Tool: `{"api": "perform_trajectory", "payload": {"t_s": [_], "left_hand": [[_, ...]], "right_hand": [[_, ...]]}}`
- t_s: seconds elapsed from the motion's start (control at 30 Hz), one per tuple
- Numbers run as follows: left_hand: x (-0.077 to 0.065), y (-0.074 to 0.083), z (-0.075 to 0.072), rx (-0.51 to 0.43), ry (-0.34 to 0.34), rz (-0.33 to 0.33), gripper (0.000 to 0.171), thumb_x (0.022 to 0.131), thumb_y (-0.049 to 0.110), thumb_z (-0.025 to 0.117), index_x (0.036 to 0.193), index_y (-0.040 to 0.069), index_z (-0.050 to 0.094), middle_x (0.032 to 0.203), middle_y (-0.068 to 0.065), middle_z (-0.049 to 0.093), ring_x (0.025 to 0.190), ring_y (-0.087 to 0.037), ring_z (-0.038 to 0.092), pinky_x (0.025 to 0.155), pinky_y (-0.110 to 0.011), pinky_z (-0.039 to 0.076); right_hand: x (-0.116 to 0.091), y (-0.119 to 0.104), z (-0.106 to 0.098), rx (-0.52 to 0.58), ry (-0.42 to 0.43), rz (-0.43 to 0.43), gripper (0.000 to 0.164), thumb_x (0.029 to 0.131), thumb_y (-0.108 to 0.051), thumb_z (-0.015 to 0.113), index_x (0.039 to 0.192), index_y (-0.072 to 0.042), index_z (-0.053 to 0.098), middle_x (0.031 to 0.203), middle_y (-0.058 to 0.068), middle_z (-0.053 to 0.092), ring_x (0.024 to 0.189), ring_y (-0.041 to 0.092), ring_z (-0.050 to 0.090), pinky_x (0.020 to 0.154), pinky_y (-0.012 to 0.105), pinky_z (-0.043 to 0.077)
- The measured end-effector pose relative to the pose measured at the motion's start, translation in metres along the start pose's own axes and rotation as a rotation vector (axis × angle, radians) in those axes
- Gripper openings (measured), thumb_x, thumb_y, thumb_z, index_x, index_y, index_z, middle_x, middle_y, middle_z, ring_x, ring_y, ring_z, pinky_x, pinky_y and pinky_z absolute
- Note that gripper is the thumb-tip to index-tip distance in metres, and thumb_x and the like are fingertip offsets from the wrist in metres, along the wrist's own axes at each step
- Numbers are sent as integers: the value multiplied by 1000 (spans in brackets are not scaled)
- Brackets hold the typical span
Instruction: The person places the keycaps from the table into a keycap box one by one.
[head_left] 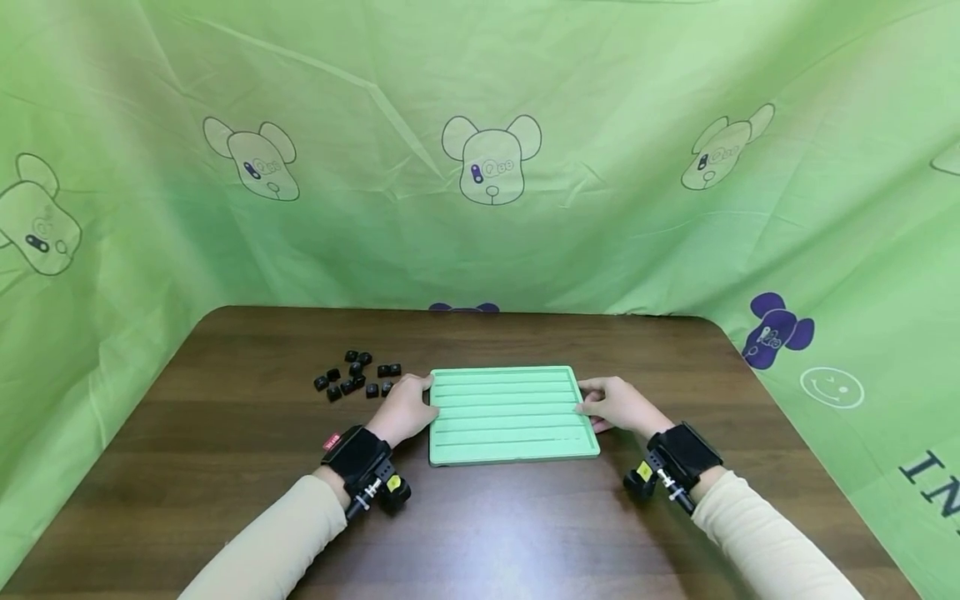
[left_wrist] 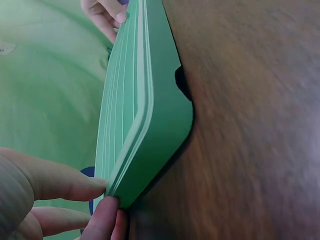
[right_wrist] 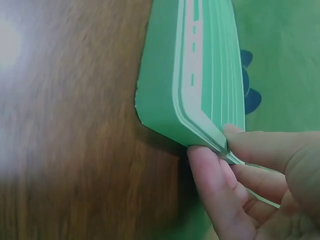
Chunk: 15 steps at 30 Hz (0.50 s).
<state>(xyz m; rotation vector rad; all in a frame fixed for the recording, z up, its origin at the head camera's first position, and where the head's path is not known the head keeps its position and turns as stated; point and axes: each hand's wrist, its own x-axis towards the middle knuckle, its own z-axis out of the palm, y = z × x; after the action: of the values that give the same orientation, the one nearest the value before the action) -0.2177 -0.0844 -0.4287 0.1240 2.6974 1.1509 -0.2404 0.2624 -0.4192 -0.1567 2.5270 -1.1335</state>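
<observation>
A mint-green rectangular tray [head_left: 510, 414] with long parallel ridges across its face is held between both hands over the wooden table. My left hand [head_left: 405, 408] pinches its left edge; the left wrist view shows the thumb and fingers at the tray's rim [left_wrist: 145, 120]. On the opposite side my right hand [head_left: 618, 405] grips the right edge, with the thumb on top of the rim and other fingers against the side wall [right_wrist: 162, 95]. A dark notch shows along the lower edge of the tray's near side in the left wrist view.
Several small black cube-like pieces [head_left: 347, 387] lie scattered on the brown table [head_left: 495, 533] beyond and left of my left hand, a few close to its fingers. Behind the table hangs a green curtain [head_left: 360, 250] printed with bear heads.
</observation>
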Motion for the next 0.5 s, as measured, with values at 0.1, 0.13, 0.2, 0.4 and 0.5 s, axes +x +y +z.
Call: {"api": "perform_trajectory", "payload": {"t_s": [0.1,0.13,0.2,0.4,0.5], "left_hand": [[-2,-3,-2,-8,-5,-13,62,95,-1,67,150,-10,40,151,-33,39,138,-40,42,96,-42,44],[-3,-4,-3,-15,-6,-18,62,95,0,67,150,-10,40,152,-33,38,140,-41,40,98,-44,44],[-4,-6,-4,-20,-3,-24,62,95,-1,67,150,-9,40,152,-32,39,140,-41,40,99,-45,44],[-10,-11,-9,0,-3,-41,62,96,0,67,151,-9,39,150,-33,40,139,-44,40,103,-49,44],[-11,-11,-13,8,-12,-32,63,96,0,67,151,-10,38,151,-34,38,139,-46,40,102,-49,45]], "right_hand": [[1,-1,3,36,-22,22,57,97,-1,67,145,17,43,93,12,59,70,15,65,64,31,59],[1,-1,4,49,-26,27,57,97,-1,67,146,16,43,93,12,59,70,15,65,65,31,60],[2,-1,6,70,-36,24,58,96,0,66,147,16,42,93,12,59,71,15,65,65,32,60],[0,-3,13,116,-52,8,59,96,2,66,147,17,40,92,10,57,73,15,64,66,32,60],[-2,-5,15,146,-44,-5,60,96,3,66,147,17,39,92,10,56,73,16,64,66,33,60]]}}
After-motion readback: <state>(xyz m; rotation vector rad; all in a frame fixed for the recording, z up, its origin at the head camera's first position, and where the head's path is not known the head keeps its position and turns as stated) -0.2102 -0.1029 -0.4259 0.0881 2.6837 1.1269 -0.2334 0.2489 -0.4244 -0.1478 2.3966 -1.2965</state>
